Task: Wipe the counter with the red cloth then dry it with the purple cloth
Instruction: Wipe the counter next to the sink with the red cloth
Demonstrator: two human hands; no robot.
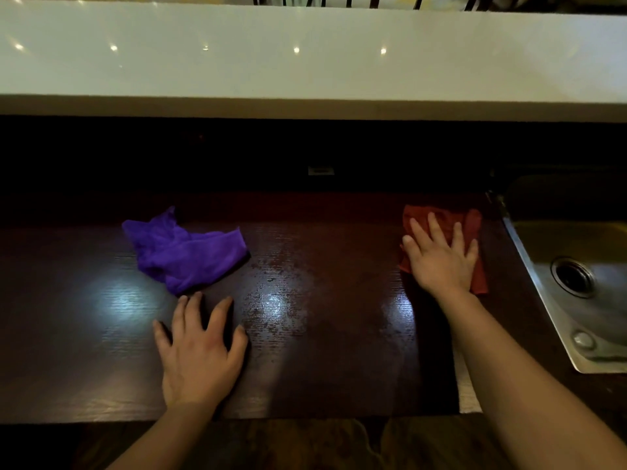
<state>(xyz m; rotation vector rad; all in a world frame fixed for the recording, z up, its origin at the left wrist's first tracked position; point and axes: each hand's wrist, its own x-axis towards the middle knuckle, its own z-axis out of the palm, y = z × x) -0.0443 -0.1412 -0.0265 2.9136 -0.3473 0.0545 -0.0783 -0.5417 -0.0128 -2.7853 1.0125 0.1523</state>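
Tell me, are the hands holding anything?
Nothing is gripped. The right hand presses flat on the red cloth, fingers spread. The left hand rests on the counter.

Left hand (200, 351) flat, fingers spread; right hand (441, 256) flat, palm down, arm extended fwd.

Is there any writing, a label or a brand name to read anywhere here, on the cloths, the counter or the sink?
None can be read.
Purple cloth, red cloth, counter, sink: no writing shows.
Small pale plate on the dark back wall: too small and blurred to tell if it bears text.
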